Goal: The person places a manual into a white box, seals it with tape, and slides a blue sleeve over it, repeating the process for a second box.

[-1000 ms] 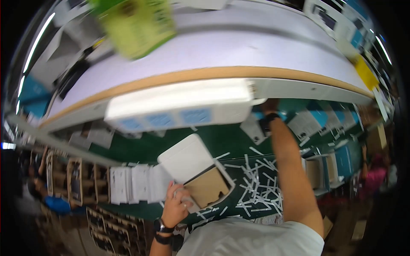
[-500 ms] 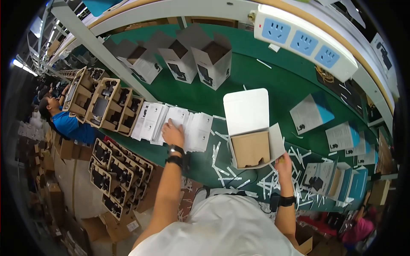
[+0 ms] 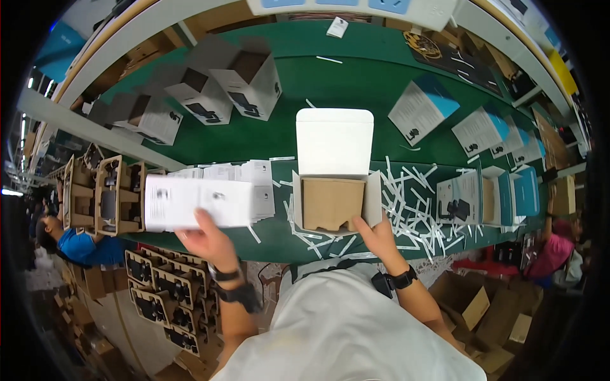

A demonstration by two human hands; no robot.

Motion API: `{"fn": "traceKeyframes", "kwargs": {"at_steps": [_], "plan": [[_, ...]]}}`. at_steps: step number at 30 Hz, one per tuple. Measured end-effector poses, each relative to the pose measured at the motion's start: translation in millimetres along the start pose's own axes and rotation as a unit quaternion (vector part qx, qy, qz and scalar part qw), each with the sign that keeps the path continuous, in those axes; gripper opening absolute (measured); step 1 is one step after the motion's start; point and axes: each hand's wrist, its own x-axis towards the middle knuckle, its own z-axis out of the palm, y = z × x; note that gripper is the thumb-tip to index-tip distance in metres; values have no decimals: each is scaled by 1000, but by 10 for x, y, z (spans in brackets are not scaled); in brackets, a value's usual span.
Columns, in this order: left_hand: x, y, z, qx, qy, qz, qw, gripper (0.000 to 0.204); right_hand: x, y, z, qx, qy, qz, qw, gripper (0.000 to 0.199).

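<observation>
My left hand (image 3: 208, 241) holds up a white printed leaflet (image 3: 198, 202), thumb on its face, slightly blurred by motion. Behind it lie stacks of similar leaflets (image 3: 262, 184) on the green table. In front of me stands an open white carton (image 3: 335, 143), its lid raised toward the far side. A brown cardboard insert (image 3: 332, 202) fills the carton. My right hand (image 3: 376, 236) grips the carton's near right corner, thumb at the insert's edge and the other fingers partly hidden behind the side flap.
Loose white paper strips (image 3: 406, 209) litter the table right of the carton. Open grey boxes (image 3: 244, 82) stand far left, blue-and-white boxes (image 3: 422, 111) right. Moulded trays with black parts (image 3: 114, 197) sit left. A power strip (image 3: 356, 7) hangs above; co-workers are at both sides.
My left hand has lifted a leaflet off the stack and brought it nearer to me. My right hand has moved onto the carton's corner. The whole view has turned leftward.
</observation>
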Motion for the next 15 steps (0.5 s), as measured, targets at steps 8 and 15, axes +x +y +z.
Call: {"fn": "traceKeyframes", "kwargs": {"at_steps": [8,15], "plan": [[-875,-61,436,207,-227,212,928,27,-3,140,-13,-4,-2,21,1000,58],[-1036,-298,449,163,-253,199,932,38,-101,-180,-384,-44,-73,28,996,62]]}}
